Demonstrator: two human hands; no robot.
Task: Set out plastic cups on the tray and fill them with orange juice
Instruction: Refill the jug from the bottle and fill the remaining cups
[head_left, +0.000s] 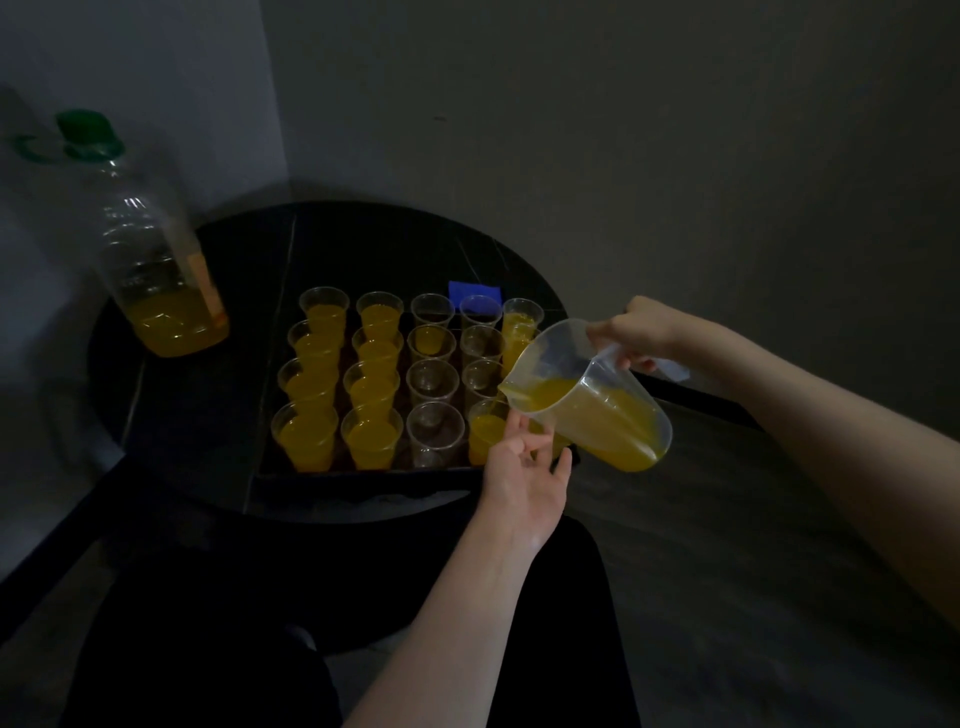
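Observation:
A dark tray on the round black table holds several clear plastic cups in rows. The two left columns, such as the near cup, hold orange juice. Cups in the middle columns, like one at the front, look empty. My right hand grips the handle of a clear jug of juice, tilted with its spout over a front cup that holds juice. My left hand is under the jug, fingers apart, touching its underside beside that cup.
A large clear bottle with a green cap and a little juice stands at the table's left side. A blue object lies behind the cups. My dark-clothed legs are below the table edge. Walls close in behind.

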